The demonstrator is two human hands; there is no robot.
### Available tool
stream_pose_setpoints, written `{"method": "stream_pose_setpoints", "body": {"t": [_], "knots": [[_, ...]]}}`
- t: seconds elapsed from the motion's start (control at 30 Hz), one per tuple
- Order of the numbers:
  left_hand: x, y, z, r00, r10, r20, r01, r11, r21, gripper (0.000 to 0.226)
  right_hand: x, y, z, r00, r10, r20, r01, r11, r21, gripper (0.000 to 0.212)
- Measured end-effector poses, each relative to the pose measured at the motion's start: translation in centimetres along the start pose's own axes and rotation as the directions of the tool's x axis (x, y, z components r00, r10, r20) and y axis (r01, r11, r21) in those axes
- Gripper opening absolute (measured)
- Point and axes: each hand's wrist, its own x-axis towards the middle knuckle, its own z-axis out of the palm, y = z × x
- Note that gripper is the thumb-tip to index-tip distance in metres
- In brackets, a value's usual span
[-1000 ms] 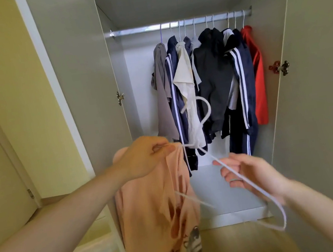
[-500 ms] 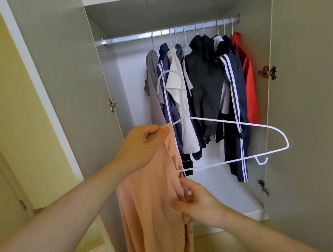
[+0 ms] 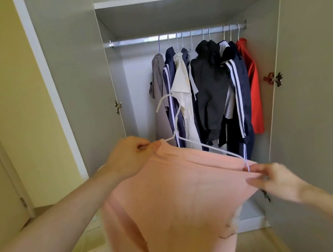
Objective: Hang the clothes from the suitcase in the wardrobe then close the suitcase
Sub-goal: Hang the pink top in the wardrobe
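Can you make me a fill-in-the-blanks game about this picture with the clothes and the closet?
1. The left hand and right hand stretch a ____ colored shirt.
2. The shirt is going onto a white ____.
3. On the rail, the garment farthest right is ____.
4. Both wardrobe doors are ____.

Missing words: peach; hanger; red; open

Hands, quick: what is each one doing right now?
Left hand: pinches the peach garment and white hanger at one end.
Right hand: blurred, fingers pinch the garment's other end by the hanger.
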Motion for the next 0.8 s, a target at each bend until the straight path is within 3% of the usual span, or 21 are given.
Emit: {"method": "stream_pose_setpoints", "body": {"t": [0.1, 0.2, 0.33, 0.43, 0.5, 0.6, 0.67, 0.7, 0.8], "knots": [[-0.3, 0.1, 1.3, 0.999, -0.008, 0.049, 0.001, 0.992, 0.125, 0.071, 0.7, 0.0, -2.9, 0.995, 0.049, -0.09, -0.047, 0.999, 0.023, 0.037], [-0.6, 0.9, 3.1, 0.997, -0.02, 0.074, 0.004, 0.977, 0.211, 0.069, 1.1, -2.2, -5.0, 0.989, 0.006, -0.149, -0.008, 1.0, -0.013, 0.036], [-0.1, 1.3, 4.6, 0.991, -0.113, 0.073, 0.1, 0.98, 0.171, 0.059, 0.9, -8.3, -5.7, 0.935, -0.224, -0.277, 0.236, 0.972, 0.01, 0.049], [0.0, 2.4, 5.3, 0.985, -0.146, 0.096, 0.138, 0.987, 0.079, 0.06, -0.6, -14.2, -4.5, 0.859, -0.42, -0.293, 0.458, 0.886, 0.071, 0.038], [0.1, 3.7, 5.4, 0.978, -0.164, 0.13, 0.164, 0.986, 0.017, 0.057, -1.9, -17.7, -3.1, 0.823, -0.529, -0.209, 0.558, 0.821, 0.121, 0.029], [0.6, 4.8, 4.8, 0.973, -0.186, 0.139, 0.2, 0.975, -0.1, 0.047, -3.3, -19.4, -1.1, 0.775, -0.627, 0.082, 0.617, 0.778, 0.115, 0.017], [0.8, 5.1, 3.6, 0.982, -0.149, 0.119, 0.174, 0.955, -0.239, 0.057, -3.9, -18.8, -1.2, 0.757, -0.623, 0.197, 0.627, 0.777, 0.053, 0.032], [0.9, 5.2, 2.9, 0.986, -0.136, 0.1, 0.159, 0.944, -0.289, 0.064, -4.1, -18.2, -1.9, 0.757, -0.632, 0.165, 0.634, 0.772, 0.052, 0.043], [0.9, 5.7, 1.3, 0.994, -0.101, 0.05, 0.112, 0.937, -0.332, 0.061, -3.8, -15.4, -5.1, 0.742, -0.653, -0.154, 0.656, 0.754, -0.035, 0.049]]}}
